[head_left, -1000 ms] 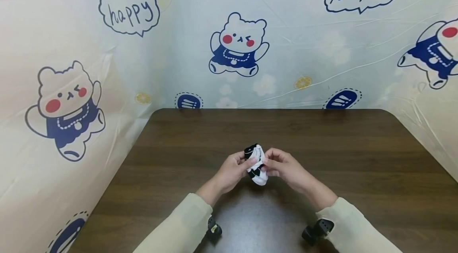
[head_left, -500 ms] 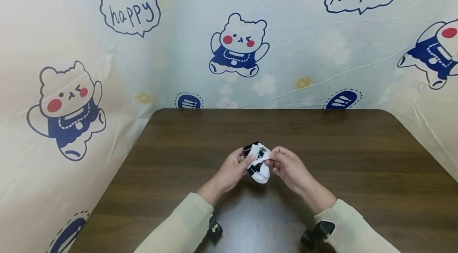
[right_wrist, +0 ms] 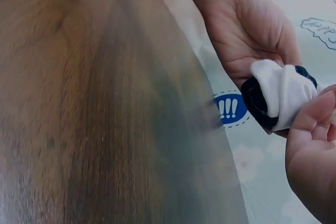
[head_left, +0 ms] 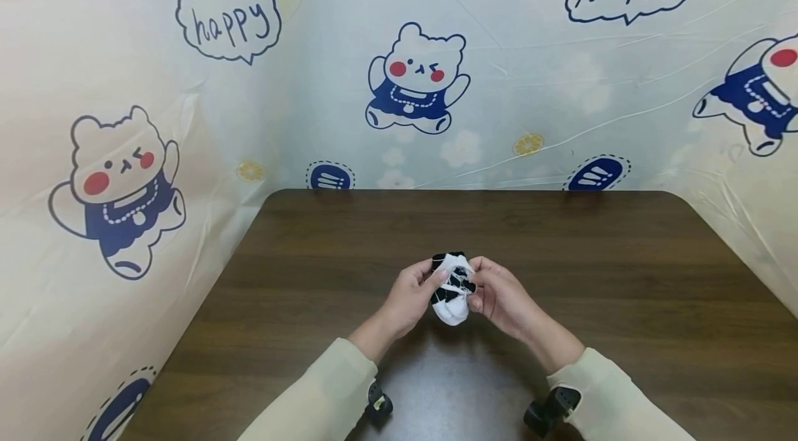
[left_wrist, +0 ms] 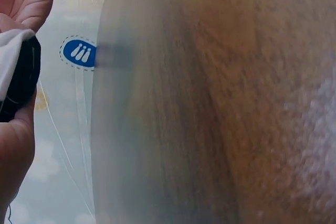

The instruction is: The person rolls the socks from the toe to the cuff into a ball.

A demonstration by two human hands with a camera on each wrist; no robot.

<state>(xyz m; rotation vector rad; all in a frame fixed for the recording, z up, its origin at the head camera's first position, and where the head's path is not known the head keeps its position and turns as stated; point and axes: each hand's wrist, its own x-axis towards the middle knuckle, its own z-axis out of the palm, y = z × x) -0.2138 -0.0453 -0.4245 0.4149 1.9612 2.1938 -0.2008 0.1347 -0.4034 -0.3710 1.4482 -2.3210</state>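
A small black-and-white bundle of socks (head_left: pixel 450 309) is held up between both hands over the middle of the table. My left hand (head_left: pixel 404 297) grips its left side, thumb on the front and fingers behind. On the right edge, my right hand (head_left: pixel 506 297) pinches the fabric with thumb and fingertips. Seen from the right wrist, the socks (right_wrist: pixel 295 97) show white ribbed cloth with dark bands, folded over on themselves. Only a white and black corner of the socks (left_wrist: pixel 26 72) shows in the left wrist view. Fingers hide part of the fold.
The brown wooden table (head_left: pixel 324 233) lies under the hands, its far edge against a patterned cloth backdrop (head_left: pixel 499 81). A dark wrist camera (head_left: pixel 379 405) sits at the left sleeve, and another wrist camera (head_left: pixel 551 412) at the right one.
The right hand first drew a white flap of the socks out to the right; now that flap is folded back in and the bundle is more upright. The left hand has shifted slightly right.
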